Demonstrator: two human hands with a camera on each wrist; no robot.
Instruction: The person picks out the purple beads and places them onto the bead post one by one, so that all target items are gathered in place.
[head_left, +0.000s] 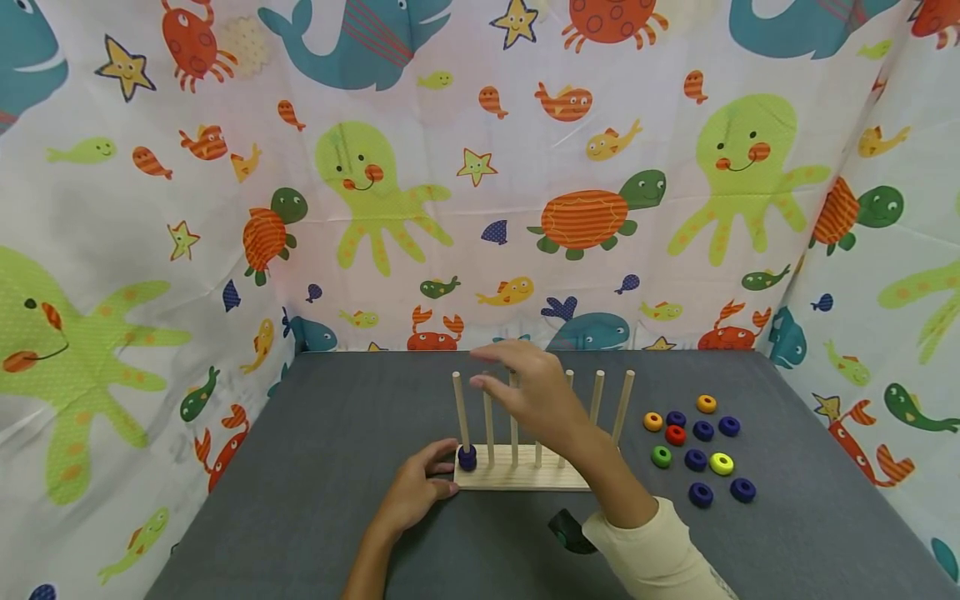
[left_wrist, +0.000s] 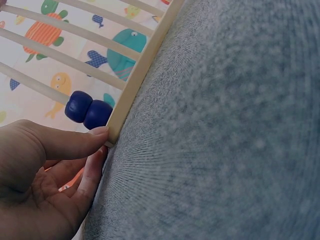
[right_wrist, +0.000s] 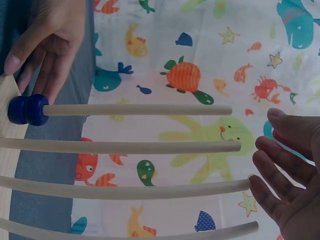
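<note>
A pale wooden peg stand point(head_left: 517, 478) with a row of upright dowels rests on the grey table. Two dark blue rings point(left_wrist: 89, 110) sit stacked at the foot of its leftmost peg point(head_left: 461, 408). My left hand point(head_left: 411, 492) pinches the left end of the base between thumb and fingers, right beside the rings. Up by the peg tops, my right hand point(head_left: 536, 396) holds nothing; its thumb and fingers are spread apart, with the fingertips point(right_wrist: 261, 143) close to the dowel ends in the right wrist view. In the head view this hand and forearm hide some of the middle pegs.
Several loose rings lie scattered right of the stand, among them a green ring point(head_left: 661, 456), a red ring point(head_left: 675, 435), a yellow ring point(head_left: 722, 463) and a blue ring point(head_left: 743, 489). A dark object point(head_left: 572, 532) lies by the right sleeve. Sea-animal printed cloth point(head_left: 480, 192) surrounds the table.
</note>
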